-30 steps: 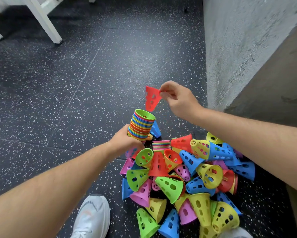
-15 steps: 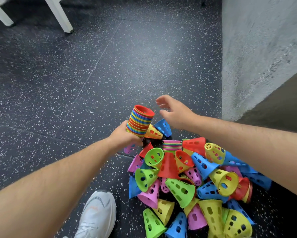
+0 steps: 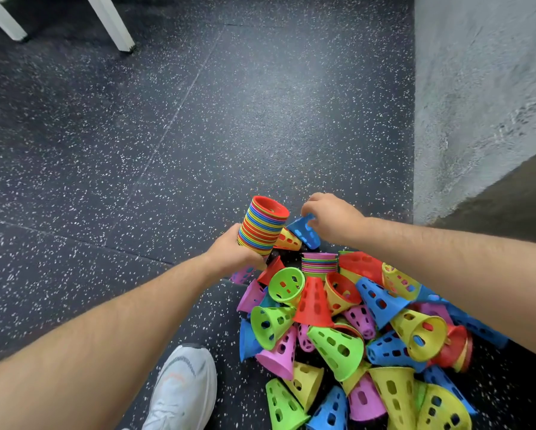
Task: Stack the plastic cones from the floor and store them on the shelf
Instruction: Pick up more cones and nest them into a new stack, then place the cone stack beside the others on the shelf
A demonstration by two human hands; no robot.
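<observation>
My left hand [image 3: 229, 251] grips a tall stack of nested cones [image 3: 262, 228] in many colours, red rim on top, tilted up off the floor. My right hand [image 3: 332, 217] reaches down to the far edge of the pile and closes its fingers on a blue cone [image 3: 304, 232] lying on its side. A yellow cone [image 3: 287, 240] lies between the stack and the blue one. A loose pile of perforated cones [image 3: 338, 330], green, pink, yellow, blue and red, covers the floor below my arms. A second short stack [image 3: 319, 262] stands in the pile.
Dark speckled rubber floor [image 3: 167, 135] stretches ahead and left. A grey concrete wall [image 3: 477, 88] rises at the right. Two white furniture legs [image 3: 111, 23] stand at the top left. My white shoe [image 3: 183, 389] is beside the pile.
The red cone went onto the stack's top. My right hand then let go, dropped toward the pile and took hold of the blue cone. The view tilted down.
</observation>
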